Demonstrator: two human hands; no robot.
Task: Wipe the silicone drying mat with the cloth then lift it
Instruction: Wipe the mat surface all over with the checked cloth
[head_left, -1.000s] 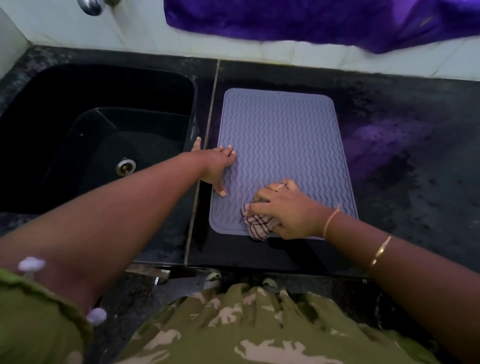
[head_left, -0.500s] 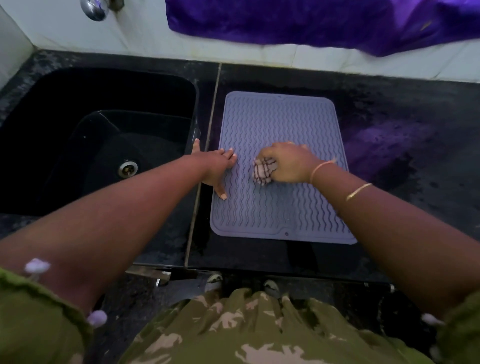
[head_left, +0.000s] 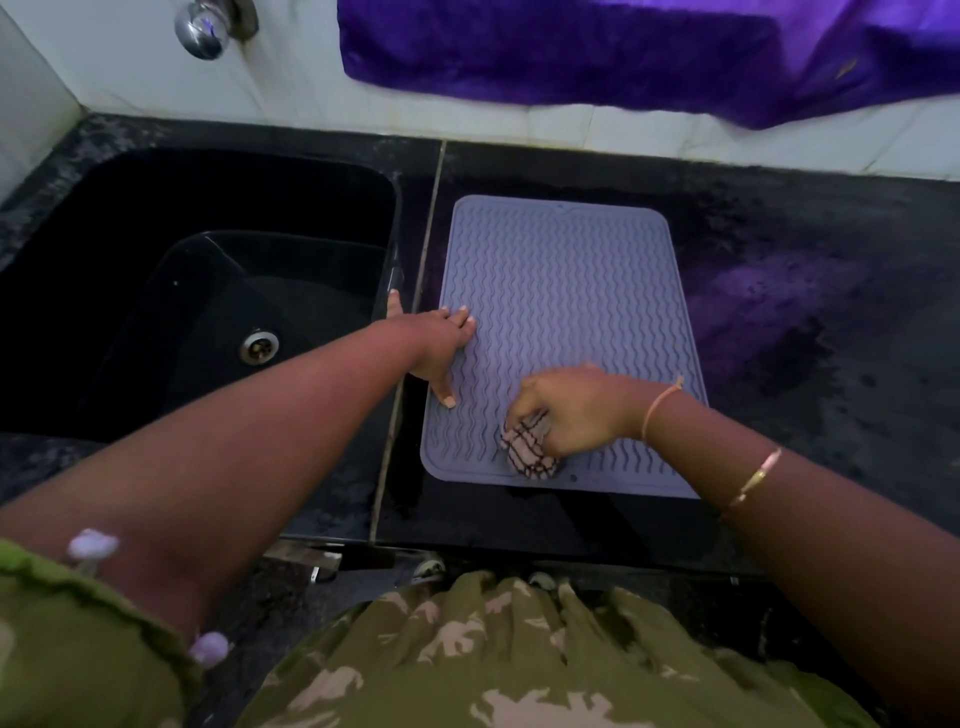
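Note:
A grey-lilac silicone drying mat (head_left: 561, 291) with wavy ridges lies flat on the black counter, just right of the sink. My left hand (head_left: 441, 348) rests on its left edge with fingers spread flat. My right hand (head_left: 566, 410) grips a bunched checked cloth (head_left: 527, 452) and presses it onto the mat near the front edge. Most of the cloth is hidden under that hand.
A black sink (head_left: 208, 291) with a metal drain (head_left: 258, 347) sits to the left, a tap (head_left: 205, 26) above it. A purple cloth (head_left: 649, 47) hangs on the white tiled wall. Dark counter (head_left: 831, 338) stretches to the right of the mat.
My right hand with the cloth went from the mat's front edge up to its middle, then back down toward the front edge. My left hand has stayed on the left edge.

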